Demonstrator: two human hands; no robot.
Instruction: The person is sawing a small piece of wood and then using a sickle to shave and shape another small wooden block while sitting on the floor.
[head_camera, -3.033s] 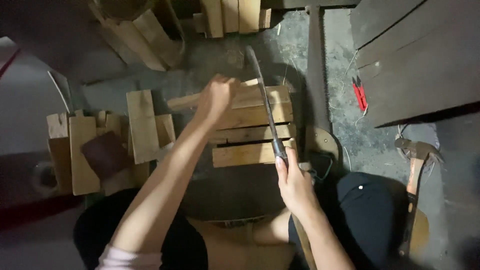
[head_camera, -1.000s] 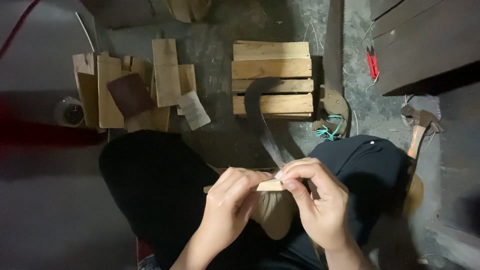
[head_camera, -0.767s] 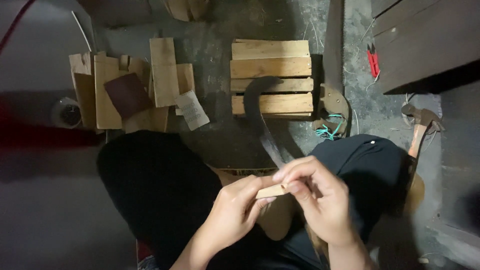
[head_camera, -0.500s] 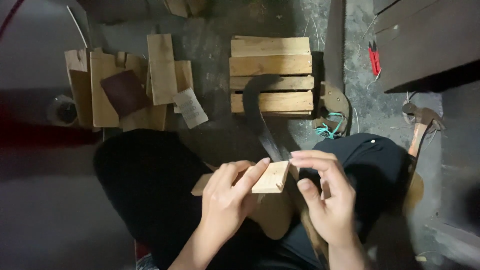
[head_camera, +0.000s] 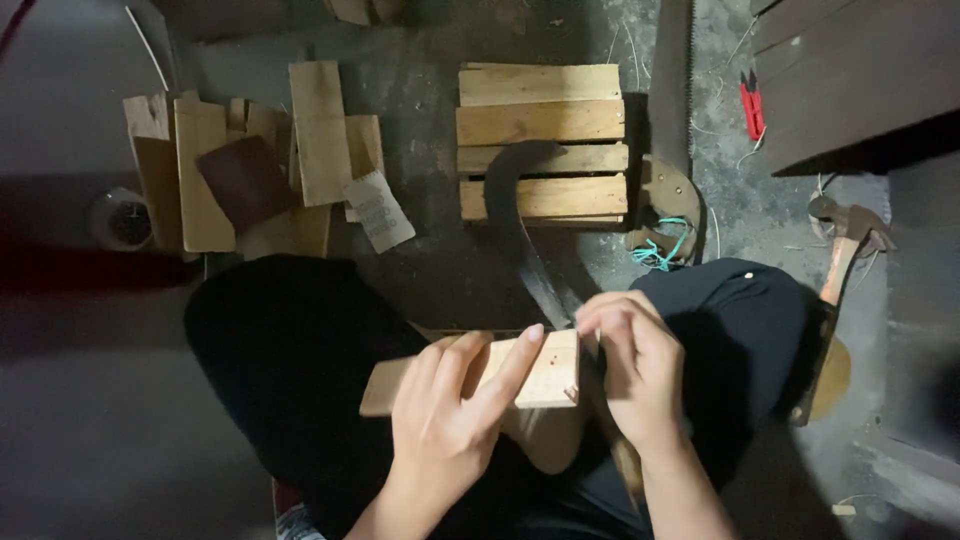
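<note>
A pale, matt wood block (head_camera: 470, 377) is noted (bare, unfinished). The curved blade (head_camera: 520, 225) appears dull dark metal.

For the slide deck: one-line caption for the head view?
Seated person's left hand holds a short pale wooden block over the lap; right hand grips a dark curved blade beside it.

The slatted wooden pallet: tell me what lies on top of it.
On the pallet lies the curved dark blade. Its handle end is covered by the right hand.
</note>
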